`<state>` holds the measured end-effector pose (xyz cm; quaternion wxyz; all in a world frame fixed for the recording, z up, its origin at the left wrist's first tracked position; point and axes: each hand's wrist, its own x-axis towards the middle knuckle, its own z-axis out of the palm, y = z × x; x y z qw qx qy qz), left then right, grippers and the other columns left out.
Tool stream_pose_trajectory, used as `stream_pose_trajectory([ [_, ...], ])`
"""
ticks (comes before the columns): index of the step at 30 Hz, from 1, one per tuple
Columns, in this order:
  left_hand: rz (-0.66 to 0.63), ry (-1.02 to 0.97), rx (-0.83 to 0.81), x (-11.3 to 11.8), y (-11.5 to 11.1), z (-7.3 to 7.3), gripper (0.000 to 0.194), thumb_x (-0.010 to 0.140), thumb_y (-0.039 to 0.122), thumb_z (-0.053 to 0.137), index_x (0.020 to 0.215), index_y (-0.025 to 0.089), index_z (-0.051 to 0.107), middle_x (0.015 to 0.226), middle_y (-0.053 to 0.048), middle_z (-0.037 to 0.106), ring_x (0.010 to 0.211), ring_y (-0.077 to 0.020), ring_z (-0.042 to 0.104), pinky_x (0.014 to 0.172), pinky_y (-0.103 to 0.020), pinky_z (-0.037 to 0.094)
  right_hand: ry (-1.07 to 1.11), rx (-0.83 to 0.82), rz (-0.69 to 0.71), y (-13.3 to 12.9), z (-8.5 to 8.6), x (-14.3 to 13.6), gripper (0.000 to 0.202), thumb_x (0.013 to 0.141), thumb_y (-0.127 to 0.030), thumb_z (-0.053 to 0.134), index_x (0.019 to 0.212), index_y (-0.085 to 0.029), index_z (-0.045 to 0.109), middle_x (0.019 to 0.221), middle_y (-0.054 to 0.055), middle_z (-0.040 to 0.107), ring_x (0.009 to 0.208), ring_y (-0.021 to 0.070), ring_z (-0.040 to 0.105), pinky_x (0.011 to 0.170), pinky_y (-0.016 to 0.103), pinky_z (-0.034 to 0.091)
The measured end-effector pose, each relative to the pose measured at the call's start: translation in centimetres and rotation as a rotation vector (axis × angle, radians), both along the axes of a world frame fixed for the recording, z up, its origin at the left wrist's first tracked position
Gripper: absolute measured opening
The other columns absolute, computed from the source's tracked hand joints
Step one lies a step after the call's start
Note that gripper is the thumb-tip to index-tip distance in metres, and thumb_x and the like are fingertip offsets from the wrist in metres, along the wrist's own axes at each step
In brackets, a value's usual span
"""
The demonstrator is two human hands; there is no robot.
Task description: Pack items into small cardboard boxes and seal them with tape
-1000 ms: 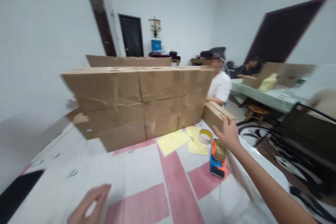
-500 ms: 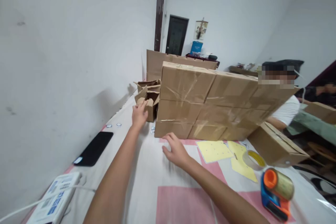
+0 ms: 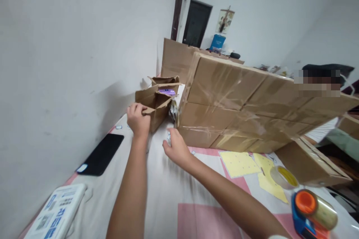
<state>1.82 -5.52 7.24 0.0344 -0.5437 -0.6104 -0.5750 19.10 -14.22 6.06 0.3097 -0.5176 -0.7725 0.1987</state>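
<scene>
My left hand (image 3: 138, 121) grips the near flap of a small open-topped cardboard box (image 3: 158, 117), fingers curled over its edge. Beyond it stands another open box (image 3: 165, 80), and something purple (image 3: 167, 92) shows between the flaps. A wall of taped cardboard boxes (image 3: 213, 119) rises to the right, stacked in rows. Close to its lower left corner, my right hand (image 3: 177, 151) hovers with thumb and fingers apart, holding nothing. A crumpled greyish piece (image 3: 174, 110) sits in the gap between the small box and the stack.
On the left lie a black flat object (image 3: 102, 155) and a white power strip (image 3: 56, 213). Yellow sheets (image 3: 238, 164), a tape roll (image 3: 284, 177), a tape dispenser (image 3: 314, 209) and another carton (image 3: 311, 162) are on the right. A person (image 3: 322, 129) is behind the stack.
My left hand has taken hold of the small box, which is now turned and further left, apart from the stack. My right hand has moved slightly left and up. The view has shifted.
</scene>
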Motion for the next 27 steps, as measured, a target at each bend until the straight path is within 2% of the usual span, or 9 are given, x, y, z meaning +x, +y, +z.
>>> stream_pose_trajectory([
  [2,0.049,-0.052,0.047,-0.7,-0.1,-0.3,0.023,0.075,0.0,0.052,0.085,0.019,0.059,0.104,-0.009,0.059,0.108,-0.0262,0.05,0.103,-0.047,0.043,0.027,-0.055,-0.091,2.7,-0.3,-2.1,0.077,0.085,-0.023,0.054,0.154,-0.006,0.024,0.155,0.025,0.035,0.15,0.036,0.028,0.118,0.053,0.033],
  [4,0.086,-0.088,0.082,-1.1,0.2,-0.8,0.02,0.079,0.002,0.051,0.085,0.02,0.056,0.108,-0.01,0.057,0.112,-0.0259,0.05,0.106,-0.047,0.042,0.067,-0.109,-0.208,6.0,-0.4,-3.9,0.091,0.084,-0.02,0.054,0.158,-0.003,0.005,0.164,0.025,0.016,0.156,0.0355,0.01,0.121,0.054,0.026],
  [6,0.151,-0.141,0.128,-1.1,0.5,-1.5,0.017,0.082,0.004,0.05,0.084,0.021,0.055,0.119,-0.014,0.051,0.122,-0.0278,0.048,0.109,-0.049,0.04,0.044,-0.16,-0.335,9.2,-0.5,-5.2,0.098,0.082,-0.016,0.056,0.16,-0.007,-0.003,0.167,0.024,0.006,0.157,0.0355,0.003,0.121,0.055,0.023],
  [8,0.226,-0.203,0.171,-1.1,0.8,-2.6,0.013,0.084,0.009,0.053,0.085,0.021,0.056,0.135,-0.018,0.039,0.135,-0.0318,0.04,0.112,-0.051,0.038,-0.066,-0.21,-0.432,12.0,-1.0,-6.2,0.104,0.078,-0.015,0.063,0.161,-0.013,0.0,0.168,0.023,0.004,0.156,0.038,0.002,0.119,0.059,0.021],
  [11,0.265,-0.286,0.153,-1.1,1.1,-4.2,0.011,0.084,0.013,0.056,0.093,0.02,0.058,0.151,-0.019,0.016,0.148,-0.0369,0.022,0.118,-0.056,0.029,-0.236,-0.282,-0.509,14.8,-2.5,-7.3,0.103,0.077,-0.022,0.072,0.161,-0.02,0.011,0.167,0.024,0.008,0.154,0.0413,0.008,0.115,0.067,0.017],
  [14,0.271,-0.321,0.098,-1.3,1.6,-5.5,0.014,0.086,0.013,0.053,0.099,0.019,0.057,0.158,-0.019,0.007,0.149,-0.036,0.023,0.119,-0.057,0.028,-0.255,-0.272,-0.575,16.2,-3.8,-8.1,0.088,0.083,-0.028,0.071,0.158,-0.023,0.025,0.165,0.025,0.015,0.151,0.0423,0.019,0.112,0.07,0.017],
  [17,0.319,-0.301,0.095,-1.5,1.9,-6.1,0.011,0.088,0.015,0.052,0.097,0.019,0.057,0.158,-0.021,0.014,0.147,-0.0334,0.031,0.116,-0.054,0.036,-0.2,-0.203,-0.588,16.9,-4.0,-8.4,0.071,0.088,-0.024,0.065,0.153,-0.018,0.038,0.159,0.028,0.029,0.143,0.0424,0.032,0.11,0.065,0.024],
  [22,0.28,-0.379,0.148,-1.6,2.2,-6.4,0.011,0.09,0.018,0.048,0.096,0.02,0.056,0.163,-0.02,0.016,0.148,-0.0273,0.034,0.115,-0.045,0.039,-0.048,-0.152,-0.543,16.6,-2.9,-8.2,0.057,0.097,-0.028,0.047,0.152,-0.016,0.039,0.132,0.023,0.058,0.123,0.0368,0.055,0.102,0.055,0.039],
  [27,0.208,-0.471,0.144,-1.9,2.4,-5.6,0.016,0.083,0.014,0.044,0.093,0.022,0.055,0.162,-0.016,0.025,0.148,-0.0242,0.033,0.116,-0.041,0.036,0.173,-0.063,-0.471,12.8,-1.6,-9.4,0.048,0.102,-0.031,0.025,0.146,-0.019,0.042,0.125,0.014,0.066,0.113,0.0248,0.062,0.094,0.038,0.05],
])
